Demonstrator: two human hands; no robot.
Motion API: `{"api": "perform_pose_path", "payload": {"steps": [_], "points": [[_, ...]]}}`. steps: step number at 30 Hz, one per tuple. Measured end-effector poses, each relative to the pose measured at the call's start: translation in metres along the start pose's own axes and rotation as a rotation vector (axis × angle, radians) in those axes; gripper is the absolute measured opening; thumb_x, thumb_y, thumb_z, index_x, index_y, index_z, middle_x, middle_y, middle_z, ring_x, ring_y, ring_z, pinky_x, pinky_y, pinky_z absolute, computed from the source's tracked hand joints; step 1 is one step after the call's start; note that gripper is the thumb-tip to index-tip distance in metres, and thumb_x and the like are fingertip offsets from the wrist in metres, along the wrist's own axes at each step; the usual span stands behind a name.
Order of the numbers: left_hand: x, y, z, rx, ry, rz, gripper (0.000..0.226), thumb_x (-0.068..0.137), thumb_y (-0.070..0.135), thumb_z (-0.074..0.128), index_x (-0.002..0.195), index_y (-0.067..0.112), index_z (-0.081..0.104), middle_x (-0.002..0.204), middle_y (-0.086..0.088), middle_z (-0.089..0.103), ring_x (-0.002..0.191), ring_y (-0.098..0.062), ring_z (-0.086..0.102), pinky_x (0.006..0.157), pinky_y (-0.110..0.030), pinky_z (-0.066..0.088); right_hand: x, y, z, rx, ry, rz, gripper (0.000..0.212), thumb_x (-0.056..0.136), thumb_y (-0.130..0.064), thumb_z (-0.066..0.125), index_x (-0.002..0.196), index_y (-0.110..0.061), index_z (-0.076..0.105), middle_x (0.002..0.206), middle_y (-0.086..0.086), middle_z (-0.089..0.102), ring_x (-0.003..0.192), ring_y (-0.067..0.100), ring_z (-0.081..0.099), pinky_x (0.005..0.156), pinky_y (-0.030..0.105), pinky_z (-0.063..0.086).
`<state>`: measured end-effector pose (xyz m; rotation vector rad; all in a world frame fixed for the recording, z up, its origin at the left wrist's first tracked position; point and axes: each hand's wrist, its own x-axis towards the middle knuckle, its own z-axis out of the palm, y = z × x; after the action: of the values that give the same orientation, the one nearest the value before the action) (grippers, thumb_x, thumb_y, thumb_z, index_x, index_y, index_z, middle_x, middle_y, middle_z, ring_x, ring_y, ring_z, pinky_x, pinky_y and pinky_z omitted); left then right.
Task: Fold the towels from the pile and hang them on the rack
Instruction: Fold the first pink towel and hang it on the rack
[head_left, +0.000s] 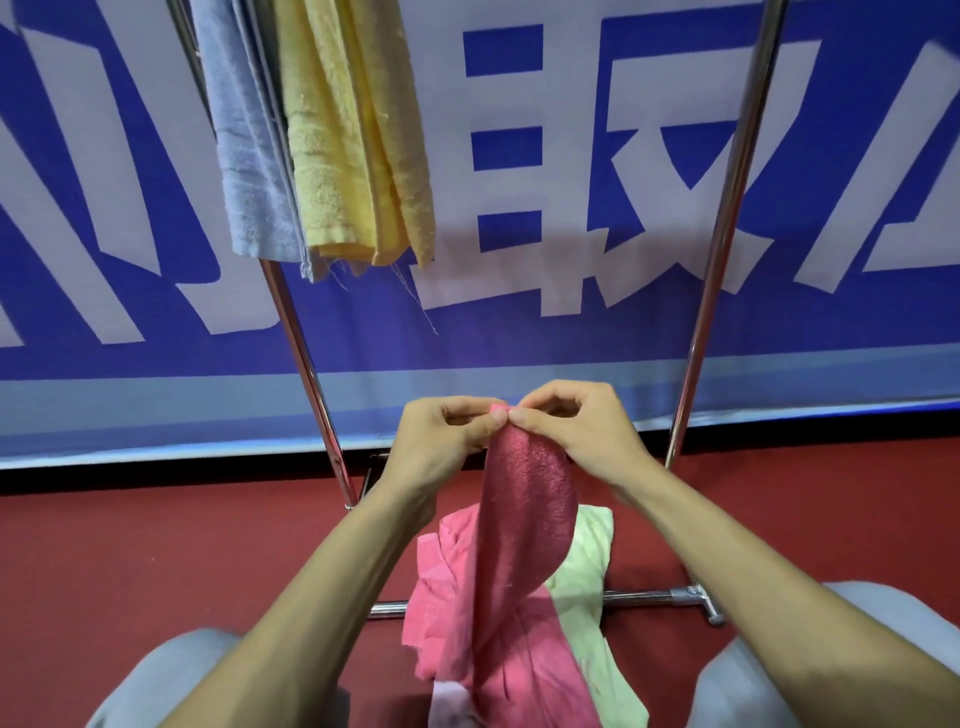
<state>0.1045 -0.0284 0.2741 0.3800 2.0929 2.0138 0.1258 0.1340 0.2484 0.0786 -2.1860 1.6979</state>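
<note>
Both hands are up in front of the rack (306, 358), meeting at the top edge of a pink towel (519, 519). The left hand (441, 441) pinches that edge, thumb against curled fingers, and the right hand (576, 431) pinches it right beside, thumbs nearly touching. The towel hangs down from the pinch onto the pile (587, 566) on the red floor (156, 545). On the rack, a blue towel (244, 145) and a yellow towel (358, 130) hang side by side.
</note>
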Motion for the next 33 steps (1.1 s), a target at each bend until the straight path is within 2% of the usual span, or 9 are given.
{"api": "perform_pose_path", "payload": {"steps": [4,8,11,14,16,19,25,30,33], "points": [[0.002,0.005,-0.008,0.140,0.034,0.076,0.016,0.091,0.007,0.060,0.084,0.015,0.071,0.087,-0.012,0.072,0.079,-0.016,0.063,0.080,-0.033,0.052,0.006,0.004,0.000,-0.088,-0.104,0.018,0.024,0.078,-0.019,0.077,0.100,-0.022,0.068,0.072,-0.004,0.064,0.063,0.004,0.055,0.067,0.021,0.044],[-0.001,0.017,-0.019,0.183,-0.046,0.145,0.024,0.094,0.006,0.054,0.078,0.018,0.068,0.081,-0.006,0.064,0.078,-0.016,0.057,0.076,-0.030,0.044,0.008,0.008,0.002,-0.349,-0.315,-0.108,0.024,0.084,-0.029,0.070,0.101,-0.044,0.063,0.094,0.004,0.062,0.092,0.013,0.056,0.084,0.024,0.043],[-0.004,0.026,-0.028,0.185,-0.116,0.183,0.024,0.093,0.004,0.054,0.078,0.017,0.067,0.078,-0.004,0.061,0.077,-0.015,0.054,0.076,-0.028,0.043,0.004,0.008,0.005,-0.339,-0.456,-0.082,0.020,0.081,-0.032,0.073,0.096,-0.020,0.071,0.100,0.001,0.064,0.103,0.007,0.054,0.093,0.027,0.043],[-0.004,0.029,-0.035,0.187,-0.077,0.182,0.025,0.092,0.003,0.054,0.076,0.017,0.067,0.074,-0.001,0.059,0.071,-0.012,0.051,0.071,-0.026,0.039,0.001,0.006,0.004,-0.233,-0.500,0.006,0.028,0.078,-0.030,0.076,0.092,-0.006,0.069,0.089,0.001,0.064,0.083,0.008,0.060,0.081,0.029,0.047],[-0.002,0.029,-0.037,0.156,0.027,0.169,0.026,0.090,0.002,0.055,0.075,0.018,0.068,0.073,0.000,0.058,0.069,-0.011,0.048,0.070,-0.028,0.036,0.001,0.006,0.004,-0.220,-0.458,0.034,0.032,0.077,-0.032,0.077,0.081,-0.003,0.063,0.074,0.001,0.058,0.069,0.008,0.053,0.067,0.027,0.043],[0.003,0.031,-0.044,0.048,0.252,0.115,0.027,0.089,0.000,0.054,0.078,0.019,0.070,0.072,0.004,0.058,0.065,-0.007,0.046,0.062,-0.023,0.035,0.004,0.006,0.004,-0.267,-0.306,0.015,0.026,0.079,-0.029,0.076,0.065,-0.015,0.058,0.059,-0.008,0.051,0.055,0.003,0.042,0.054,0.020,0.034],[0.018,0.025,-0.062,-0.085,0.442,0.031,0.023,0.088,0.001,0.056,0.085,0.018,0.072,0.081,-0.002,0.063,0.070,-0.013,0.051,0.064,-0.025,0.041,0.008,0.005,0.002,-0.037,-0.073,0.007,0.017,0.088,-0.014,0.065,0.070,-0.013,0.066,0.054,-0.014,0.058,0.053,-0.005,0.047,0.055,0.010,0.037],[0.023,0.019,-0.059,0.340,0.445,0.250,0.018,0.088,0.014,0.060,0.100,0.015,0.073,0.085,0.002,0.070,0.074,-0.012,0.061,0.080,-0.032,0.054,0.013,0.007,-0.007,0.185,0.146,0.136,0.004,0.080,-0.005,0.072,0.080,-0.007,0.070,0.067,-0.005,0.070,0.061,0.001,0.062,0.061,0.013,0.050],[0.016,0.020,-0.054,0.695,0.440,0.416,0.022,0.090,0.018,0.059,0.107,0.012,0.072,0.091,-0.002,0.073,0.080,-0.014,0.064,0.080,-0.019,0.043,0.014,0.007,-0.015,0.274,0.255,0.223,0.018,0.074,-0.002,0.076,0.090,0.003,0.069,0.076,0.010,0.071,0.064,0.011,0.065,0.063,0.019,0.054]]}}
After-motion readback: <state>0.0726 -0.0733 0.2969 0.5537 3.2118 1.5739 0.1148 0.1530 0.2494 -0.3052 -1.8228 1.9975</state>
